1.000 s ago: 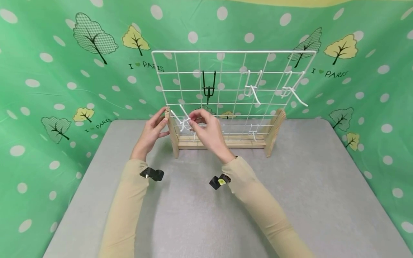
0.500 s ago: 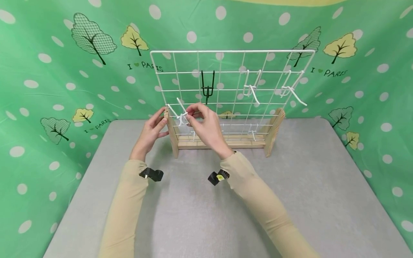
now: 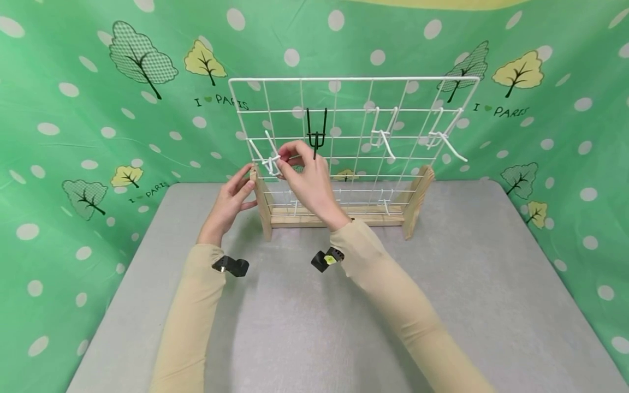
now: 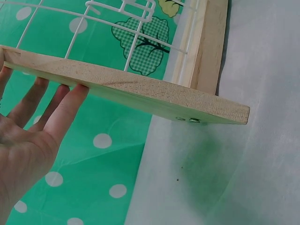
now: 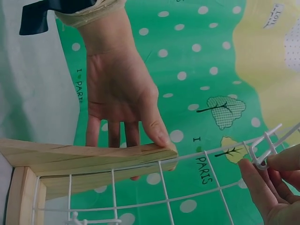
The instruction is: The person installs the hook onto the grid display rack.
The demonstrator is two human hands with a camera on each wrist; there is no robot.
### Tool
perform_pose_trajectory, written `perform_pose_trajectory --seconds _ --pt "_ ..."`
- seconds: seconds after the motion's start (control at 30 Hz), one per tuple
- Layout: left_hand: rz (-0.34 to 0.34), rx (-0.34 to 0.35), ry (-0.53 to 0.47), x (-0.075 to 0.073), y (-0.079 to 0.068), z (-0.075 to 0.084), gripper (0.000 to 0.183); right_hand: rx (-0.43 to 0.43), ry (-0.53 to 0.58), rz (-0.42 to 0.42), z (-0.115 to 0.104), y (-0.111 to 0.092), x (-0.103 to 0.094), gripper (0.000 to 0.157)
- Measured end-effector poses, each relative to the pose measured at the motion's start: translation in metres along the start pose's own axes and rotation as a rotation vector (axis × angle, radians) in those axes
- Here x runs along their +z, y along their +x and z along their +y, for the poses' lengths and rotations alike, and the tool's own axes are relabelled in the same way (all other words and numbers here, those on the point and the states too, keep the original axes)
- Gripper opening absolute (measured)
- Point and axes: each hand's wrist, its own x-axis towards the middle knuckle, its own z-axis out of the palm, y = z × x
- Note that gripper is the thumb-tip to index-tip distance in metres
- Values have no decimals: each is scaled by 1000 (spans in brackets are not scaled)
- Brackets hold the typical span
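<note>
My right hand (image 3: pixel 312 183) pinches a white wire hook (image 3: pixel 269 160) between thumb and fingertips at the left part of a white wire grid (image 3: pixel 354 79). Two prongs of the hook point upward in the head view. In the right wrist view the hook (image 5: pixel 257 153) overlaps the grid's wires near its top edge. My left hand (image 3: pixel 227 206) holds the top of the left wooden side post (image 3: pixel 265 215). Its thumb lies at the post's edge, and in the left wrist view its fingers (image 4: pixel 65 110) reach the outer face of the board (image 4: pixel 140 89).
A black hook (image 3: pixel 316 136) and two white hooks (image 3: pixel 383 136) (image 3: pixel 440 137) hang on the grid's upper part. Smaller white hooks (image 3: pixel 385 205) hang low down. A right wooden post (image 3: pixel 417 204) and crossbar (image 3: pixel 344 220) support the grid on the grey table (image 3: pixel 275 316). Green cloth (image 3: pixel 147 131) stands behind.
My right hand has risen and shifted slightly left with the white hook, from low on the grid to a higher row. The left hand stays on the post.
</note>
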Motion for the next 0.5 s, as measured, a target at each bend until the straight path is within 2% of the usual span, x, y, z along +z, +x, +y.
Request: perform_pose_trajectory --seconds 0.3,0.5 --pt "-2 6 -4 0 0 0 55 25 80 11 -8 8 6 12" --pt "-4 0 -4 0 1 -1 55 10 104 33 -11 13 12 13"
